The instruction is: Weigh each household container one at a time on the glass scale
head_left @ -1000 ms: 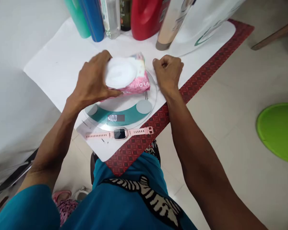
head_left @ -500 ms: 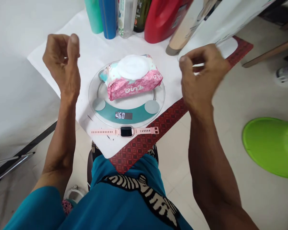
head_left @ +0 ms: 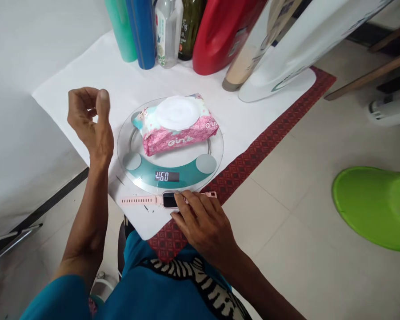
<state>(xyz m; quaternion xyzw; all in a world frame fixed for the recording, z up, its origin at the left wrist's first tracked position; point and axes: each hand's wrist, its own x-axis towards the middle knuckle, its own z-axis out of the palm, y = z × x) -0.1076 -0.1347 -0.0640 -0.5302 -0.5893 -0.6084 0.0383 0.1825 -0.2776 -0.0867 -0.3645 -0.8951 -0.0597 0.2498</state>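
Observation:
A pink-and-white pack of wet wipes (head_left: pixel 182 141) with a white lid lies on a round glass scale (head_left: pixel 146 174), whose display (head_left: pixel 167 176) is lit and seems to read about 0.9. In front of the scale a smartwatch (head_left: pixel 169 200) with a pink strap is stretched out flat. My right hand (head_left: pixel 206 224) rests over the watch's right strap, fingers extended, one fingertip at the edge of its screen; the strap below is partly hidden. Raised left of the scale, my left hand (head_left: pixel 90 118) is empty, its fingers loosely curled and the thumb up.
Along the back stand a green bottle (head_left: pixel 123 31), a blue bottle (head_left: pixel 140 35), a clear bottle (head_left: pixel 167 35), a dark bottle (head_left: pixel 188 33), a red jug (head_left: pixel 220 40), a beige-based bottle (head_left: pixel 245 62) and a large white container (head_left: pixel 286 62). Right of the table is a green stool (head_left: pixel 370 204).
My left hand has let go of the wipes pack and moved left. My right hand rose to the right, then came down onto the watch. The display figure changed from about 0.0.

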